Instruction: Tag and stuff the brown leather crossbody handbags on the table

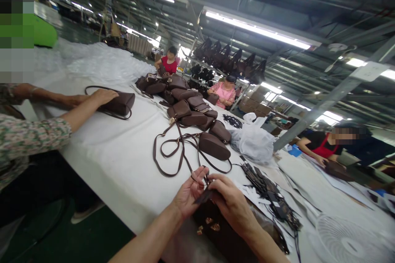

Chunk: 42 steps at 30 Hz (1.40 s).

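A dark brown handbag (222,234) with gold-coloured metal fittings lies in front of me at the table's near edge, partly under my right forearm. Above it, my left hand (191,195) pinches a thin dark strap or cord, fingers curled. Close against it, my right hand (228,199) is closed on a small dark flat piece (204,195) that looks like a hang tag. The fingers hide where strap and tag meet. Just beyond my hands, another brown handbag (215,146) rests on its side with its long strap (168,172) looped across the white tabletop.
Brown handbags (193,107) are heaped further back. Right of my hands lie black tags with cords (271,197), a white plastic bag (254,139) and a white fan (348,238). At left, a co-worker's hands (103,96) press on a brown bag (121,104). Other people work beyond.
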Motion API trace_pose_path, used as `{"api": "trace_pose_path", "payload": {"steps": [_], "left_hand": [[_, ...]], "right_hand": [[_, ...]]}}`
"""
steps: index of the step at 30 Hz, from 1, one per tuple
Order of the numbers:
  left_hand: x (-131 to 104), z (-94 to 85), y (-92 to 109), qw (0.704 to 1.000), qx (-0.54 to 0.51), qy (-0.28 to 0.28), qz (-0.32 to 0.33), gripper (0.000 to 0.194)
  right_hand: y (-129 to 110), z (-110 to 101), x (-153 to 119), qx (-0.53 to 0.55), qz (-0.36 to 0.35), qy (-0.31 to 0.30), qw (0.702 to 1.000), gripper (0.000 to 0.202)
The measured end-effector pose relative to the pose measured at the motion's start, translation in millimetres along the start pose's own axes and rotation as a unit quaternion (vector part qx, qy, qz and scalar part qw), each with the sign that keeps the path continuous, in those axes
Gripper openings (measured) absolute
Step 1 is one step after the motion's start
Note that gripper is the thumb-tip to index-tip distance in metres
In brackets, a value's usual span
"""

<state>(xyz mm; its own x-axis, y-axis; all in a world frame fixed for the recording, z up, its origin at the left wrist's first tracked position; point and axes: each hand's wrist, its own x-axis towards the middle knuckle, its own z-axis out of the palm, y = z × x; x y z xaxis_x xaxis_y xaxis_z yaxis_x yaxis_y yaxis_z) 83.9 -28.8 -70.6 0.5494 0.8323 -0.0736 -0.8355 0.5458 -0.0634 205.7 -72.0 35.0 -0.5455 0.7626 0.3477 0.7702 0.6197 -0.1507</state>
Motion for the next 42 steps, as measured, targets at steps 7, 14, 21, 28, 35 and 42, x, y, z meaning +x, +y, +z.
{"api": "trace_pose_path", "payload": {"steps": [7, 14, 21, 28, 35, 42], "left_hand": [[-0.8, -8.9, 10.3, 0.986, 0.100, -0.093, 0.092, 0.033], [4.0, -4.8, 26.4, 0.971, 0.157, -0.097, 0.150, 0.032], [5.5, -13.6, 33.3, 0.978, 0.120, -0.049, 0.164, 0.014], [-1.7, -15.6, 51.0, 0.947, 0.268, -0.018, 0.178, 0.032], [-20.2, 18.3, 65.8, 0.828, 0.550, -0.037, 0.103, 0.036], [-87.4, 26.3, 165.2, 0.672, 0.738, 0.036, 0.044, 0.008]], "right_hand": [[0.8, 0.9, 22.0, 0.123, 0.215, 0.018, 0.969, 0.025], [-10.0, 6.0, 48.3, -0.078, 0.190, -0.152, 0.967, 0.042], [-37.7, 5.1, 69.6, -0.195, 0.201, -0.229, 0.932, 0.045], [-54.2, 24.4, 83.5, -0.213, 0.193, -0.251, 0.924, 0.025], [-23.9, 2.9, 65.5, -0.178, 0.175, -0.202, 0.947, 0.020], [4.0, -28.6, -0.2, -0.139, 0.276, -0.204, 0.929, 0.057]]}}
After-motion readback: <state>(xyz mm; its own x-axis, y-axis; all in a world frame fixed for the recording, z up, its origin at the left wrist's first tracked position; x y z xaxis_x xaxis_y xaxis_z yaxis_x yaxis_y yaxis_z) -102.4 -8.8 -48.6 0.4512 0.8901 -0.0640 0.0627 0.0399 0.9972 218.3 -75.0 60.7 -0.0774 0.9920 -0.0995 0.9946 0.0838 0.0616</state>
